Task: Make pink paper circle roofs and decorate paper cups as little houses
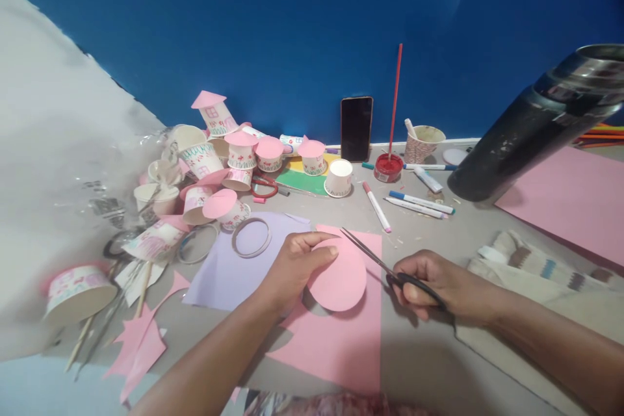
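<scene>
Pink circle (338,283): pinched in my left hand (292,266), thumb above
Scissors (383,264): gripped by my curled right hand (431,286), tips leftward

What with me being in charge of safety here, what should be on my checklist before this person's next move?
1. Flat pink paper circle held: ok, the left hand pinches its upper-left edge, thumb on top.
2. Black-handled metal scissors in control: ok, the right hand grips the handles.
3. Blade tips well away from the left thumb: probably not ok, they appear close to it, though depth is hard to judge.
4. Circle's whole edge smooth: cannot tell, the left hand covers part.
5. Small round red pot with its thin red stick upright: ok, apart from both hands.
</scene>
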The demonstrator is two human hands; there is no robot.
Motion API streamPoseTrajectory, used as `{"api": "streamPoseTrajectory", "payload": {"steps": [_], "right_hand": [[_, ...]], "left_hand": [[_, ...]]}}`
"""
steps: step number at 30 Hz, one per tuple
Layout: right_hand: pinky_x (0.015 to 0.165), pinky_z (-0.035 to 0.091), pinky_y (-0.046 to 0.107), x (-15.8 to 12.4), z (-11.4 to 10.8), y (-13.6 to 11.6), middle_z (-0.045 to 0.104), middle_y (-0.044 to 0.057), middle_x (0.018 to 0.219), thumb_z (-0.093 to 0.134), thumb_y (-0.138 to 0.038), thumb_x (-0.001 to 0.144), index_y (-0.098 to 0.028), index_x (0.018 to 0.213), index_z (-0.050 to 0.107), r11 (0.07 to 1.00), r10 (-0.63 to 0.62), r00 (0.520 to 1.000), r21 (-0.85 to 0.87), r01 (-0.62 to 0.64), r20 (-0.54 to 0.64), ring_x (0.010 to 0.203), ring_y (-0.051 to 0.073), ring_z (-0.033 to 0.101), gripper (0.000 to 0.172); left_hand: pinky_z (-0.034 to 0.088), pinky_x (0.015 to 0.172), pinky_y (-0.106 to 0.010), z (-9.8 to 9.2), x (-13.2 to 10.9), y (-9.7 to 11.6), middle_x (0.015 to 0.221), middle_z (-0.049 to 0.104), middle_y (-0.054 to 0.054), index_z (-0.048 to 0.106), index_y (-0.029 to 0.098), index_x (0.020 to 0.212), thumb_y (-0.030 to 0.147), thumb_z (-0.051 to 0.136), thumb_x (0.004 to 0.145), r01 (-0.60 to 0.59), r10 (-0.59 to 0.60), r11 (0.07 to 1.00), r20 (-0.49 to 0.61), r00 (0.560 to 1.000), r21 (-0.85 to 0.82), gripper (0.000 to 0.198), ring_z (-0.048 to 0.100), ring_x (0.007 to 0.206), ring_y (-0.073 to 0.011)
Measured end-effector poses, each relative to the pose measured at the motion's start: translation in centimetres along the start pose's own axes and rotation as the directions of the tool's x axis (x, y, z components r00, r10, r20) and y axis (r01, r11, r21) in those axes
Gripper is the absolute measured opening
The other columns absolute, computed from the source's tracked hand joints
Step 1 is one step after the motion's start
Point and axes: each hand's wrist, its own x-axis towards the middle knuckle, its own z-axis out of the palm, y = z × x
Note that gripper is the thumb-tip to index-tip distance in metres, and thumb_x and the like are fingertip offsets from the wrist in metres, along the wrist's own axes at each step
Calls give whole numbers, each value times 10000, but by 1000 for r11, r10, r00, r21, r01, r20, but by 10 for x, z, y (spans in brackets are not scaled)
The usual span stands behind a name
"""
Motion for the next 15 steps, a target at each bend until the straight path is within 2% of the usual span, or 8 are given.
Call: {"api": "streamPoseTrajectory", "payload": {"steps": [11,15], "right_hand": [[530,281,244,2,1,-3,599,13,547,743,-673,801,-146,687,594,1000,2,1000,-7,-2,9,521,96,440,560],[539,294,244,1,1,-6,596,13,544,746,-690,784,-149,684,590,1000,19,1000,-17,-19,5,532,103,459,572]], "left_hand": [[489,642,-276,0,0,-2,718,690,-46,823,131,938,302,759,790,-82,97,977,-69,993,197,235,640,697,-180],[480,641,-281,0,1,-3,729,687,-46,818,133,923,321,744,800,-82,100,972,-69,993,220,237,626,691,-179]]}}
